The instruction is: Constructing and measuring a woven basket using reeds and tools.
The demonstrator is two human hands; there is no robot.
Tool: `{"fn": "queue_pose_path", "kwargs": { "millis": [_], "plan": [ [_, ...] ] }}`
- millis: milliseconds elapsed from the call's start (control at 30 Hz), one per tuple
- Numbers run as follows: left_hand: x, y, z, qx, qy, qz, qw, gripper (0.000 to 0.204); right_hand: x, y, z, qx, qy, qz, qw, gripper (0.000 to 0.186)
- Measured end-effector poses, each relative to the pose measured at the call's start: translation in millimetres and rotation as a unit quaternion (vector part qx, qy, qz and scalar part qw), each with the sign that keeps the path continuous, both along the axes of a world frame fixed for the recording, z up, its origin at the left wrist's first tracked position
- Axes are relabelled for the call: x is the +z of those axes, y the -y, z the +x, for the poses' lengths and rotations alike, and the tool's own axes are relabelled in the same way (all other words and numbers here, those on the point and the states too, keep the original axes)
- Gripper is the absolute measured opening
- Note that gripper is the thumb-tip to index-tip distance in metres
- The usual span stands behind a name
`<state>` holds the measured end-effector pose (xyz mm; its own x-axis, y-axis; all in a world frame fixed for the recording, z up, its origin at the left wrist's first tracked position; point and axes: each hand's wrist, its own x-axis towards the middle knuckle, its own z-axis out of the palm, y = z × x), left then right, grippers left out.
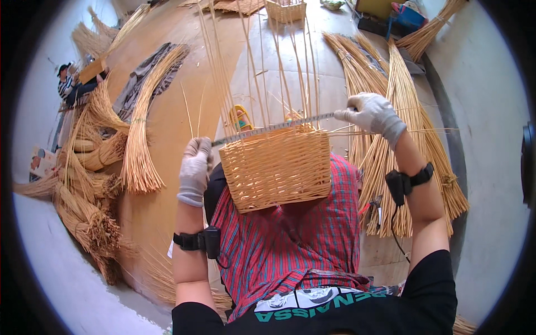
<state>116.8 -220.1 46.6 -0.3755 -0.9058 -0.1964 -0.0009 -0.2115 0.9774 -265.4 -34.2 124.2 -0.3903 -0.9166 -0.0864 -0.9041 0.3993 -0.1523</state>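
Observation:
A half-woven pale wicker basket (274,169) rests on my lap, on red checked cloth (340,223), with long upright stakes (257,84) rising from its top and loose strands sticking out to the right. A metal measuring tape (273,128) stretches across the top edge of the basket. My left hand (194,167), in a light grey glove, pinches the tape at the left end, just beyond the basket's corner. My right hand (373,116), gloved the same, grips the tape at the other end, a little above and right of the basket.
Willow bundles (142,145) line the left wall, and more (410,139) lie at the right. A person in striped top (71,84) sits at the far left. A small basket (285,11), plastic crates (407,22) and yellow slippers (240,117) are on the floor ahead.

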Motion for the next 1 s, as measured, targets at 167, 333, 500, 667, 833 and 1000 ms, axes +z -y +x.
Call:
{"fn": "queue_pose_path", "kwargs": {
  "millis": [167, 333, 500, 667, 833, 1000],
  "plan": [
    [-34.6, 12.7, -13.4, 0.000, 0.129, -0.104, 0.986, 0.030, -28.8, -6.4, -15.2, 0.021, 0.069, 0.034, 0.997, 0.055],
    [-39.6, 23.9, 0.8, 0.016, 0.226, -0.158, 0.961, 0.032, -32.4, -2.2, -12.0, -0.013, 0.096, 0.082, 0.992, 0.052],
    [-36.3, 18.2, -10.8, 0.020, 0.223, -0.165, 0.960, 0.033, -35.7, -11.0, -15.6, -0.032, 0.110, 0.070, 0.991, 0.053],
    [-42.5, 16.7, -7.9, 0.035, 0.218, -0.171, 0.960, 0.030, -35.2, -14.2, -11.6, -0.009, 0.086, 0.055, 0.995, 0.042],
    [-27.1, 4.5, -39.2, 0.182, -0.010, -0.239, 0.954, 0.013, -33.1, -52.6, 22.6, 0.077, -0.029, -0.362, 0.928, 0.021],
    [3.4, -97.3, -141.7, -0.120, 0.168, -0.547, 0.811, 0.044, -73.8, -150.0, 100.7, 0.044, 0.235, -0.388, 0.890, 0.021]
  ]
}}
